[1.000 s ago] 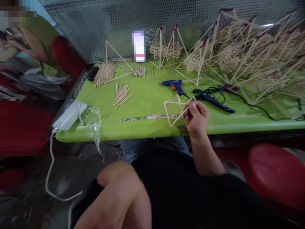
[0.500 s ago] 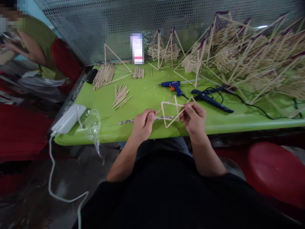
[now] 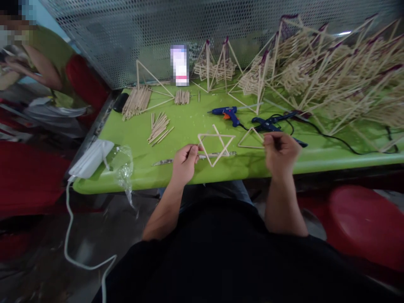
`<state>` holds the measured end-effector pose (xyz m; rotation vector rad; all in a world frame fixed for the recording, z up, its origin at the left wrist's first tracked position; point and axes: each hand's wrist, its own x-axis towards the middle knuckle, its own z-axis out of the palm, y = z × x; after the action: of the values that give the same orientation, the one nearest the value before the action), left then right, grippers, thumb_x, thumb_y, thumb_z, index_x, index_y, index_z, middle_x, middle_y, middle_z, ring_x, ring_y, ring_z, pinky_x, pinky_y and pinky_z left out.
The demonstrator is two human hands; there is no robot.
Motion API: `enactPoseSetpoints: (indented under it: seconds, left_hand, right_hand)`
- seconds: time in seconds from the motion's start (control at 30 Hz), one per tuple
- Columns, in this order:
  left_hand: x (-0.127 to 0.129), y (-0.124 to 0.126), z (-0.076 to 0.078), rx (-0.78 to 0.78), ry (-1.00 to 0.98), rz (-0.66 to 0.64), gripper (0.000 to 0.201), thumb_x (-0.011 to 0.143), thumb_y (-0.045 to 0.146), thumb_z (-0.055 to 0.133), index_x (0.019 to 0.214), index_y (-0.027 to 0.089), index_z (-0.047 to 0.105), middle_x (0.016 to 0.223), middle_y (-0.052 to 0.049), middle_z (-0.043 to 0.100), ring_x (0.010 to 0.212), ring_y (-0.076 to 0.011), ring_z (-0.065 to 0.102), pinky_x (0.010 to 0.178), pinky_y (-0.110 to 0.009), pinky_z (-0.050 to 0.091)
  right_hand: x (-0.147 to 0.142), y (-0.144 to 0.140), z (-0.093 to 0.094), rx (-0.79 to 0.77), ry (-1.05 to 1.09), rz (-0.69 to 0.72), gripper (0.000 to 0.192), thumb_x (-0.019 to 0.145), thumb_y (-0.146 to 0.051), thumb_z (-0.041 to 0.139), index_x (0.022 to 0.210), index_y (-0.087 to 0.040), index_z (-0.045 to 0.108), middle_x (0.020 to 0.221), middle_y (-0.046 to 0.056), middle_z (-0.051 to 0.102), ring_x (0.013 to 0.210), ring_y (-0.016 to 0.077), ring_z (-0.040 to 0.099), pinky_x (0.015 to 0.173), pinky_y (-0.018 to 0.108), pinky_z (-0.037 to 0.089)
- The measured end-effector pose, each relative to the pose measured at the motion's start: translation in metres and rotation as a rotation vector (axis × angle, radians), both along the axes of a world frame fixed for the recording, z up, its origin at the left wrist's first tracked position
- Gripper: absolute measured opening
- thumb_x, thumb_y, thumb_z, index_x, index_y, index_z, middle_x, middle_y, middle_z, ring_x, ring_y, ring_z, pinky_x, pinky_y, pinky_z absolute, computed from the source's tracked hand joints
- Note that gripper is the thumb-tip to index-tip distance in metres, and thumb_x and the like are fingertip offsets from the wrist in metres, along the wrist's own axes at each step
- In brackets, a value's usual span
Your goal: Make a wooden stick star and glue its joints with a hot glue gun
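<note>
Both forearms reach up from the lap to the near edge of the green surface [image 3: 176, 126]. The left hand [image 3: 184, 162] is curled, its fingertips pinching the left tip of a stick star [image 3: 216, 144], two thin pale wooden triangles crossed into a six-pointed frame, which sits just above the near edge. The right hand [image 3: 280, 149] is closed too, knuckles up, pinching the right corner of a single stick triangle [image 3: 251, 139] held apart from the star, near the middle of the surface. A thin strip [image 3: 176, 160] lies flat under the star, along the near edge. Just behind the triangle lie a blue glue gun [image 3: 227, 112] with an orange trigger and a dark tool [image 3: 271, 124] with a black cord. Loose sticks [image 3: 159, 127] are scattered toward the far left corner, and stick frames [image 3: 331, 75] are heaped over the far right corner against a perforated metal screen [image 3: 142, 33]. A crumpled clear bag [image 3: 121, 162] sits at the near left corner.
</note>
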<state>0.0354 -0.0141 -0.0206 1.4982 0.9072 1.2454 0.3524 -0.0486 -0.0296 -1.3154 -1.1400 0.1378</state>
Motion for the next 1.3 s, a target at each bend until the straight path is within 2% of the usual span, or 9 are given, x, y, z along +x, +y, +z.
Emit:
enactPoseSetpoints:
  seconds: [0.13, 0.33, 0.47, 0.63, 0.83, 0.97, 1.03, 1.13, 1.3]
  left_hand:
    - [0.001, 0.0, -0.003, 0.002, 0.003, 0.024, 0.041, 0.113, 0.056, 0.066, 0.106, 0.02, 0.083, 0.067, 0.0, 0.058, 0.054, -0.0108, 0.045, 0.048, -0.024, 0.03]
    - [0.004, -0.003, 0.001, -0.056, -0.001, -0.027, 0.04, 0.113, 0.054, 0.066, 0.11, 0.018, 0.082, 0.063, 0.001, 0.061, 0.049, -0.0087, 0.049, 0.044, -0.021, 0.036]
    - [0.004, -0.003, 0.003, -0.119, -0.052, -0.061, 0.043, 0.11, 0.057, 0.069, 0.113, 0.016, 0.08, 0.065, -0.001, 0.067, 0.051, -0.0105, 0.061, 0.049, -0.022, 0.051]
    - [0.0, 0.001, 0.009, -0.131, 0.025, -0.034, 0.036, 0.114, 0.046, 0.065, 0.12, 0.014, 0.079, 0.071, -0.004, 0.071, 0.056, -0.0112, 0.064, 0.052, -0.022, 0.054]
    - [-0.014, 0.02, 0.031, -0.134, 0.352, -0.085, 0.04, 0.114, 0.024, 0.058, 0.151, 0.012, 0.066, 0.083, -0.008, 0.079, 0.061, -0.0156, 0.069, 0.055, -0.026, 0.053]
    - [-0.016, 0.02, 0.058, -0.057, 0.965, -0.067, 0.053, 0.115, 0.036, 0.059, 0.162, 0.012, 0.055, 0.08, -0.006, 0.076, 0.059, -0.0206, 0.065, 0.059, -0.034, 0.049]
    - [-0.016, 0.018, 0.067, 0.018, 1.189, 0.038, 0.054, 0.112, 0.043, 0.062, 0.157, 0.012, 0.057, 0.076, -0.005, 0.072, 0.065, -0.0247, 0.067, 0.066, -0.038, 0.052]
    - [-0.019, 0.021, 0.069, 0.145, 1.143, 0.131, 0.047, 0.107, 0.035, 0.066, 0.149, 0.016, 0.059, 0.102, -0.01, 0.078, 0.09, -0.0282, 0.075, 0.083, -0.043, 0.06]
    - [-0.027, 0.035, 0.058, 0.174, 0.915, -0.051, 0.047, 0.103, 0.022, 0.065, 0.15, 0.02, 0.059, 0.148, -0.014, 0.068, 0.134, -0.0308, 0.069, 0.114, -0.051, 0.059]
  right_hand:
    - [0.043, -0.009, -0.001, -0.231, -0.483, 0.019, 0.024, 0.099, -0.04, 0.077, 0.116, -0.026, 0.085, 0.116, 0.013, 0.075, 0.09, 0.0272, 0.071, 0.081, 0.046, 0.062]
    - [0.05, -0.007, -0.001, -0.381, -0.748, 0.134, 0.017, 0.104, -0.033, 0.066, 0.107, -0.024, 0.08, 0.118, 0.015, 0.075, 0.115, 0.0388, 0.069, 0.108, 0.063, 0.056]
    - [0.049, -0.008, -0.001, -0.422, -0.775, 0.134, 0.013, 0.104, -0.032, 0.062, 0.102, -0.023, 0.072, 0.123, 0.018, 0.074, 0.12, 0.0416, 0.066, 0.109, 0.064, 0.054]
    - [0.054, -0.015, -0.001, -0.335, -0.558, 0.199, 0.008, 0.104, -0.031, 0.06, 0.099, -0.027, 0.065, 0.119, 0.015, 0.074, 0.117, 0.0373, 0.068, 0.109, 0.061, 0.053]
    - [0.041, -0.018, 0.015, -0.323, -0.372, 0.309, 0.01, 0.106, -0.035, 0.062, 0.1, -0.027, 0.063, 0.123, 0.011, 0.076, 0.114, 0.031, 0.073, 0.102, 0.052, 0.056]
    - [0.019, -0.001, 0.046, -0.26, -0.369, 0.434, 0.011, 0.107, -0.034, 0.065, 0.099, -0.026, 0.067, 0.123, 0.012, 0.077, 0.116, 0.0317, 0.073, 0.104, 0.054, 0.056]
    - [0.005, 0.018, 0.06, -0.252, -0.432, 0.517, 0.01, 0.107, -0.03, 0.063, 0.098, -0.026, 0.067, 0.122, 0.013, 0.076, 0.117, 0.0326, 0.073, 0.105, 0.056, 0.057]
    - [-0.019, 0.053, 0.071, -0.248, -0.545, 0.666, 0.01, 0.106, -0.026, 0.063, 0.096, -0.025, 0.066, 0.119, 0.014, 0.076, 0.117, 0.0334, 0.073, 0.105, 0.056, 0.059]
    - [-0.046, 0.089, 0.057, -0.402, -0.813, 0.831, 0.014, 0.108, -0.02, 0.059, 0.101, -0.021, 0.072, 0.124, 0.017, 0.076, 0.115, 0.0339, 0.073, 0.102, 0.055, 0.06]
